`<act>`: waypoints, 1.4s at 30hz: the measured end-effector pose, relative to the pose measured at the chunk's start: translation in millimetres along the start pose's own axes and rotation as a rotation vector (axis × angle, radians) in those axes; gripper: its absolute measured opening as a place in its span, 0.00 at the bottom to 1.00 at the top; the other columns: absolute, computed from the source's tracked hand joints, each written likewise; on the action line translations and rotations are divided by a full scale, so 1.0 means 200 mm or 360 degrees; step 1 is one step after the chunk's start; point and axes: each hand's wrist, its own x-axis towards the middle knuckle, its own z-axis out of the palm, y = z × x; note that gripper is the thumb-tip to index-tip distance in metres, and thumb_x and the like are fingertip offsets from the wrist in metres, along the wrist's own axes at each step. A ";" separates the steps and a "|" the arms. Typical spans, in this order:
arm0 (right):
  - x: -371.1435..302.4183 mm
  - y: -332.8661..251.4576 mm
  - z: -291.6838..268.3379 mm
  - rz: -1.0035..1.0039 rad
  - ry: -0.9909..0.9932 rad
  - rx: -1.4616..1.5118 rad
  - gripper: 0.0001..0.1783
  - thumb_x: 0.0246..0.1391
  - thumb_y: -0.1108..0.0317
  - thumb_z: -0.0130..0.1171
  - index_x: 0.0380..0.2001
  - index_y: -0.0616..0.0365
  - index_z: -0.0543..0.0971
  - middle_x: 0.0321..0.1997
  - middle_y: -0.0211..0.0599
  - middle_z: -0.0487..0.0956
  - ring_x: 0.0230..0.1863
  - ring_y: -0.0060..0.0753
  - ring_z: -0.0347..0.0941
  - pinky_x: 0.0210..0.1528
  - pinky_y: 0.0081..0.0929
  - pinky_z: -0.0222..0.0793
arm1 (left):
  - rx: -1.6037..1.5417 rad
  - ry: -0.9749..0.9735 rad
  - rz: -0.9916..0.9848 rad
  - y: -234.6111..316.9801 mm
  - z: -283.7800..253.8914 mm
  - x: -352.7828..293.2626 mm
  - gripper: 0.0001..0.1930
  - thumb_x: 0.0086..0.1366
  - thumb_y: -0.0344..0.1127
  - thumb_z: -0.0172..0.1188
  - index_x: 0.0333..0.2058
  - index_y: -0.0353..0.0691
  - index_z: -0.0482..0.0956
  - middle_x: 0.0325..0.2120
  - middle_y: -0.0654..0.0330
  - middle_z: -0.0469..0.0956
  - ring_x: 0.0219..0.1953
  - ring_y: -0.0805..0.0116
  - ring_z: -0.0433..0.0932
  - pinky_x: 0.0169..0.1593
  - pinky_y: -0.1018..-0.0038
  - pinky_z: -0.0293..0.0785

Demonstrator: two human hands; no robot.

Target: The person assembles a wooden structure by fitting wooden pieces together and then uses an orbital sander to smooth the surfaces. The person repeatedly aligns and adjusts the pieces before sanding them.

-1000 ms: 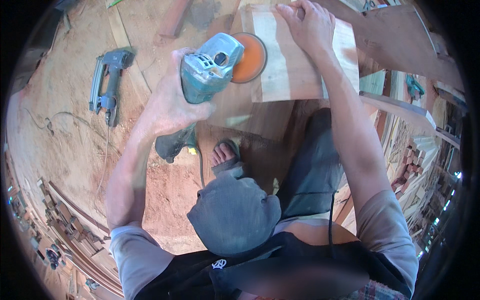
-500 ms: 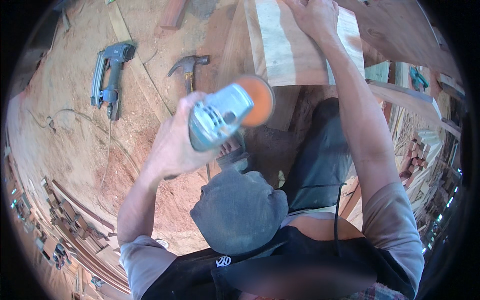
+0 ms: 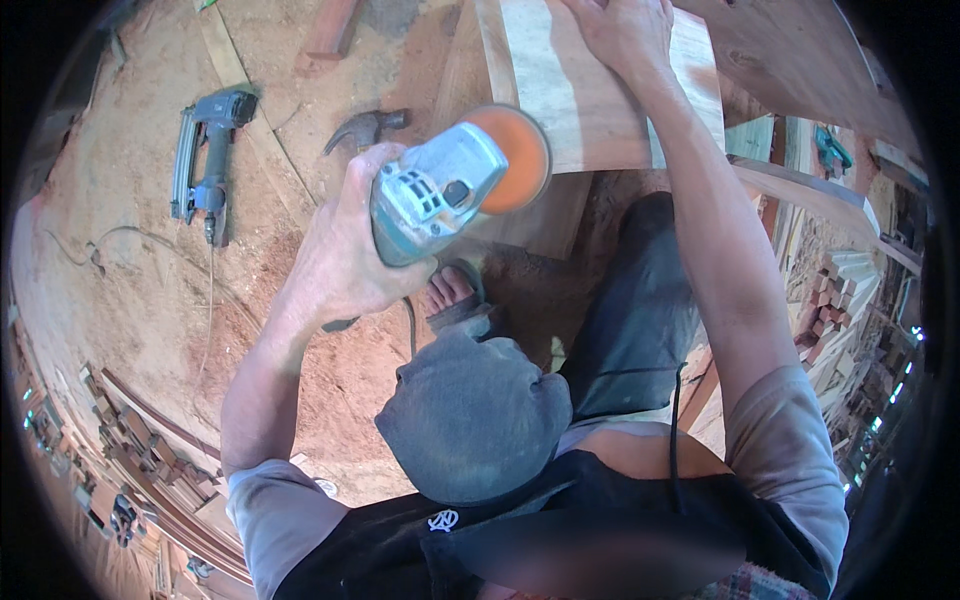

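Sander [image 3: 428, 205]: long axis diagonal, orange disc [image 3: 520, 160] end pointing forward-right
Left hand [image 3: 345, 240]: wrapped around sander
Right hand [image 3: 630, 42]: on wooden panel [image 3: 575, 125]; cannot tell finger spread

So the nail gun [image 3: 216, 155] lies over on the left part of the floor [image 3: 120, 215], just left of a long wood strip [image 3: 222, 50]. Hammer [image 3: 365, 128]'s on the floor right of that strip, and a wood block [image 3: 331, 28] sits farther out beyond it. Sander [image 3: 440, 190] is in the left hand [image 3: 350, 240], its disc overlapping the board [image 3: 560, 90]'s near left corner from up here, can't tell if they touch. Right hand [image 3: 628, 40] is on top of the board, toward its far edge. Foot [image 3: 448, 288]'s on the near side of the sander. Lumber pile [image 3: 150, 450] at the floor's near left, stacked sticks [image 3: 832, 300] off to the right.
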 end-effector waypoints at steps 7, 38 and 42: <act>0.00 -0.01 -0.01 -0.0005 0.0008 -0.0013 0.19 0.61 0.47 0.69 0.38 0.53 0.86 0.42 0.42 0.86 0.53 0.50 0.78 0.62 0.48 0.65 | 0.0008 0.0142 0.0185 0.00 -0.04 0.15 0.54 0.48 0.34 0.78 0.71 0.39 0.56 0.59 0.46 0.75 0.64 0.52 0.76 0.71 0.59 0.69; 0.03 0.05 0.01 0.0063 -0.0178 -0.0196 0.26 0.66 0.41 0.59 0.47 0.52 0.88 0.50 0.44 0.87 0.61 0.49 0.77 0.75 0.52 0.52 | -0.0036 0.0014 0.0089 0.00 0.09 -0.23 0.51 0.47 0.38 0.77 0.69 0.45 0.58 0.51 0.37 0.81 0.52 0.31 0.83 0.58 0.49 0.78; -0.10 -0.14 -0.13 -0.0308 0.0093 0.0011 0.30 0.58 0.40 0.70 0.51 0.54 0.86 0.59 0.48 0.83 0.67 0.50 0.72 0.78 0.53 0.46 | -0.0061 0.0216 -0.0099 -0.12 0.13 -0.46 0.49 0.50 0.35 0.77 0.69 0.46 0.59 0.49 0.41 0.83 0.53 0.38 0.84 0.60 0.51 0.79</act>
